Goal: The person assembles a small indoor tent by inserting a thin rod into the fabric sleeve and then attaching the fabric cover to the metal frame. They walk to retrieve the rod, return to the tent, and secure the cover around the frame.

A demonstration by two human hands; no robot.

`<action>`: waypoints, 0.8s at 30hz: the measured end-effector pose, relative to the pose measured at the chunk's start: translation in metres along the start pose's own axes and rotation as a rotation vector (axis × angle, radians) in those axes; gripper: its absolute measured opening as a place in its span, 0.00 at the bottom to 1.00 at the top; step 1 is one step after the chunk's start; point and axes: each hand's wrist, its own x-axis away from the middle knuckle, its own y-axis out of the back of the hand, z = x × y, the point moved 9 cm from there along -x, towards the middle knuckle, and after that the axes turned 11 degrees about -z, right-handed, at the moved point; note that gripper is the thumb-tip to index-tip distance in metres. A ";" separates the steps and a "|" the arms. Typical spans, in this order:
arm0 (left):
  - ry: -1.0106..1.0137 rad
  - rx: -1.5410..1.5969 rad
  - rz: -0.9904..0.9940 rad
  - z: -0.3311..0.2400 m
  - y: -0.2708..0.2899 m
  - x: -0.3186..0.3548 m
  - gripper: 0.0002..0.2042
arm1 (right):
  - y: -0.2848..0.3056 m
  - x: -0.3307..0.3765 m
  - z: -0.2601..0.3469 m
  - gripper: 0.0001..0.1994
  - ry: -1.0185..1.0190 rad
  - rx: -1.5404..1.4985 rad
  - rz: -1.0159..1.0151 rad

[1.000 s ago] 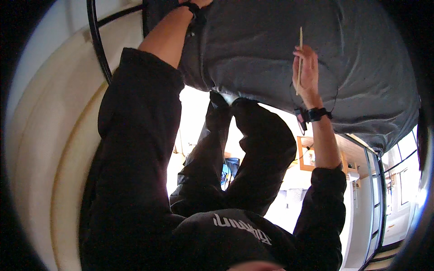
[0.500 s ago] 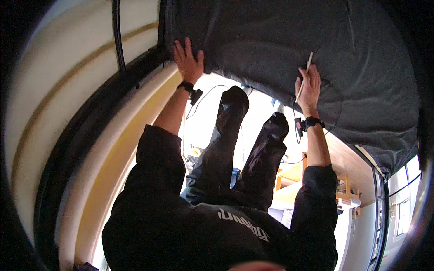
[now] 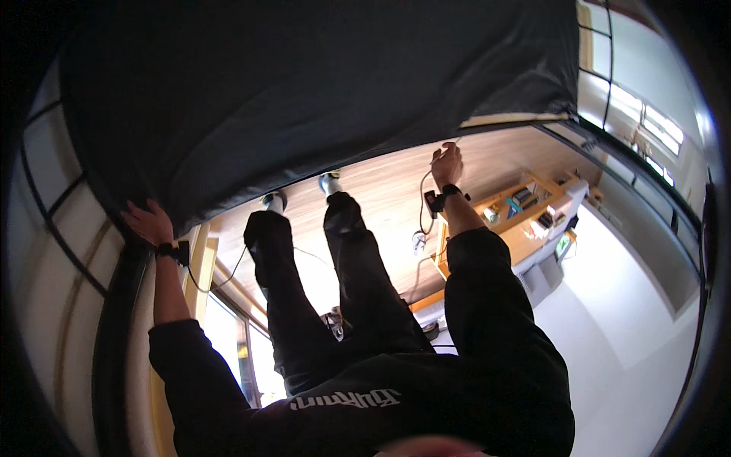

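A black fitted sheet (image 3: pixel 320 84) covers a bed and fills the upper part of the view. My left hand (image 3: pixel 150 222) lies against the sheet's left corner, beside the black metal bed frame (image 3: pixel 118 335), with its fingers stretched out. Just off the near edge of the bed, my right hand (image 3: pixel 448 166) has its fingers bent inward. A thin pale stick showed in that hand earlier; now it is almost wholly hidden, with only a faint sliver by the fingertips. Right of the hand, a pale strip (image 3: pixel 518 119) shows beneath the sheet's edge.
Each wrist wears a black band with a small box; a cable (image 3: pixel 423 202) hangs from the right one. Below lies a wooden floor (image 3: pixel 388 171). A wooden shelf unit (image 3: pixel 525 202) with small items stands to the right, next to a grey sofa (image 3: pixel 544 278).
The view has swung toward the bed's right end. My left hand has come down to the sheet's corner. My right hand has left the sheet's top, and its fingers have curled.
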 end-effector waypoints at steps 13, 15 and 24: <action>-0.786 0.671 0.546 -0.506 0.063 0.188 0.27 | 0.055 -0.044 0.002 0.07 0.152 -0.716 -0.312; -0.738 0.820 0.650 -0.565 0.078 0.205 0.22 | 0.056 -0.060 -0.010 0.10 0.062 -0.792 -0.150; -0.332 0.991 1.548 -0.761 0.095 0.330 0.15 | 0.089 -0.045 -0.048 0.21 0.020 -1.104 0.024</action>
